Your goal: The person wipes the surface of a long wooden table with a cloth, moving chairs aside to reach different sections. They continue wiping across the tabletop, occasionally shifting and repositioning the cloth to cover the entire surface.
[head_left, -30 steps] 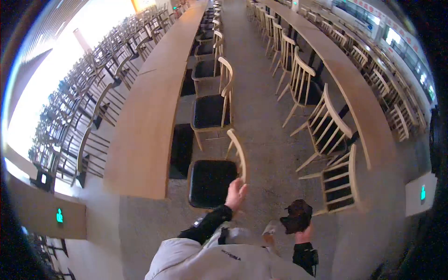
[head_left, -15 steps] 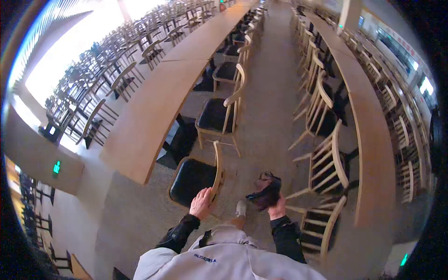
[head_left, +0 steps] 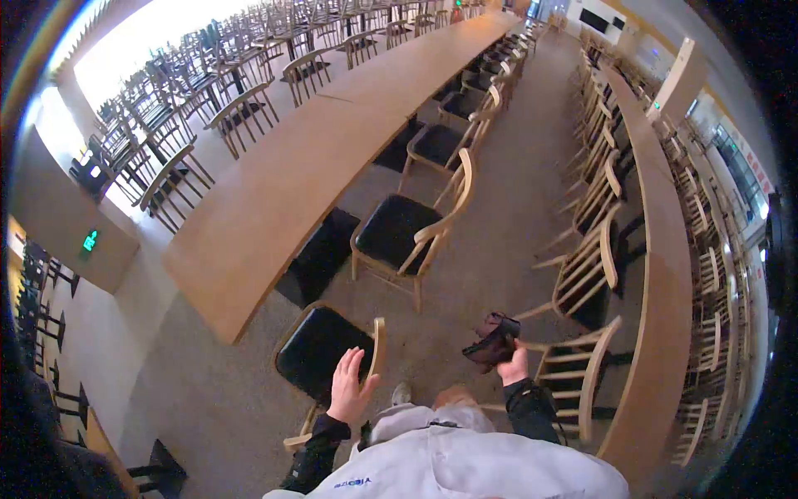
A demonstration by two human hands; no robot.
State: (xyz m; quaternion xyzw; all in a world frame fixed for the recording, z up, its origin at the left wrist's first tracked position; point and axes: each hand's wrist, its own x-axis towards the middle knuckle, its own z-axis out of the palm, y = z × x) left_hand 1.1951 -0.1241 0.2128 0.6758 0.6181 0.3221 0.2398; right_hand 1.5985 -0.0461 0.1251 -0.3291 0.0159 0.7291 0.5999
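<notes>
My left hand (head_left: 350, 387) has its fingers spread and holds nothing; it overlaps the black seat of the nearest wooden chair (head_left: 309, 353), just beside that chair's backrest. In my right hand (head_left: 514, 364) is a dark, purplish-brown crumpled cloth (head_left: 493, 341), gripped at its right side and held over the aisle floor. A second chair (head_left: 395, 234) with a black seat stands ahead of the nearest one, turned at an angle to the long wooden table (head_left: 274, 216).
Another long table (head_left: 657, 274) runs along the right, with slatted chairs (head_left: 586, 274) lined up beside it. Between the two rows lies the grey aisle floor (head_left: 507, 249). Many more chairs stand past the left table, towards bright windows.
My left hand has come off the nearest chair's backrest and its fingers have spread. My right hand still holds the cloth. The view has shifted, bringing the left table and its chairs closer.
</notes>
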